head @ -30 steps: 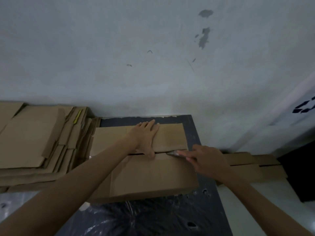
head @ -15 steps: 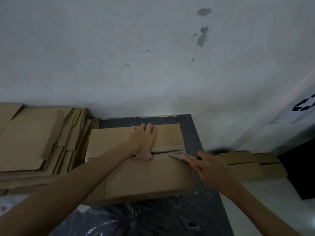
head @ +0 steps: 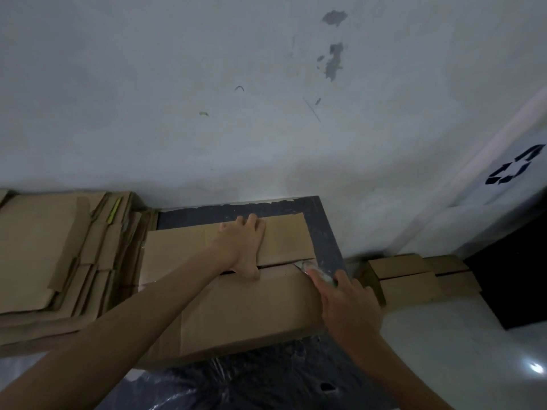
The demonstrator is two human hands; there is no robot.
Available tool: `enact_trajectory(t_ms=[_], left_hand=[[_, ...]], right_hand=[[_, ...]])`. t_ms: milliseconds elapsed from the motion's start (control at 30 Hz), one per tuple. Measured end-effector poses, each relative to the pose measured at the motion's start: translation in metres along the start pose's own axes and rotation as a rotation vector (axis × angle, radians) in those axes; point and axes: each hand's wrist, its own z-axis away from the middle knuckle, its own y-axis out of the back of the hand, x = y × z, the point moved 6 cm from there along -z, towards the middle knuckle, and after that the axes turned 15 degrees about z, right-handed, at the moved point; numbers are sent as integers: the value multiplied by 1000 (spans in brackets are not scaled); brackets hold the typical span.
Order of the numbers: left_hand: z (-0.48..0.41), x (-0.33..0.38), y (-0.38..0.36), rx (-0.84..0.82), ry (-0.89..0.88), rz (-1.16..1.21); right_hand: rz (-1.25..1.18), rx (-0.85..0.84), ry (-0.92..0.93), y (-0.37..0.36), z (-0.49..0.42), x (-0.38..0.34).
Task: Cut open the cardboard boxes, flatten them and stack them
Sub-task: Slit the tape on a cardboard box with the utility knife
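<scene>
A brown cardboard box [head: 242, 315] lies on a dark table [head: 325, 229], its top seam split between the two flaps. My left hand [head: 242, 247] presses flat on the far flap, thumb at the seam. My right hand [head: 346, 306] grips a utility knife [head: 313, 269] whose blade sits at the right end of the seam, near the box's right edge. A tall stack of flattened cardboard [head: 53, 261] sits to the left of the table.
Some unflattened boxes [head: 411, 279] rest on the pale floor right of the table, beside a black object [head: 515, 279]. A grey wall rises just behind the table. Crinkled dark plastic [head: 251, 383] covers the table's near part.
My right hand has drawn the knife rightward along the seam to the box's right edge. My left hand has stayed pressing on the far flap.
</scene>
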Motion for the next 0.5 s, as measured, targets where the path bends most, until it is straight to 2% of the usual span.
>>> enact_trajectory(t_ms=[167,233,500], left_hand=[[-8,4,2,-83,69,-48],[-11,6,-1,-97,84,35],[-16,19,3,-2,-68,43]], right_hand=[[-6,17,-21,4,1,-13],[-9,25,-10,4,1,-14],[-33,26,-34,4,0,-12]])
